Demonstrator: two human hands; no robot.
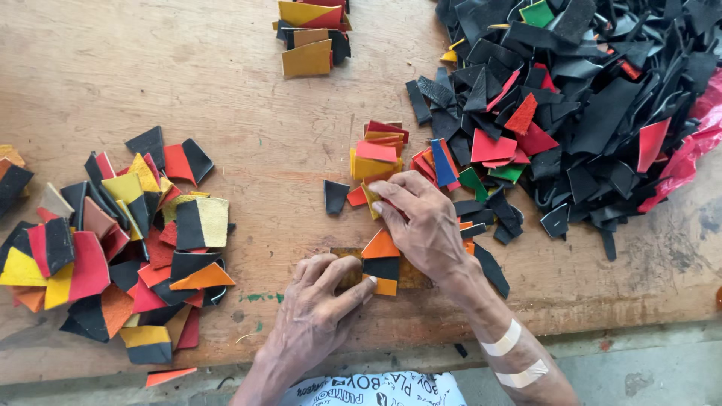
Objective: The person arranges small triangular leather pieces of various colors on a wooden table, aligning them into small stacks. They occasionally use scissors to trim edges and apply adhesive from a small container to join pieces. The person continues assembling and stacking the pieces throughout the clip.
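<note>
2 hands pin a joined orange-and-black leather patch (381,265) flat against the wooden table (248,113): left hand (323,301) fingers pressing its near edge, right hand (421,222) spread open above, steadying it.

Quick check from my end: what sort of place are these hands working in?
Probably a small craft or leather-scrap workshop. A worn wooden worktable carries a big heap of black leather-like offcuts and a pile of joined red, yellow and black patches; both hands, left hand and right hand, press an orange-and-black patch piece.

black scrap heap (594,98), orange-black patch (381,263), brown table (226,83)
</note>
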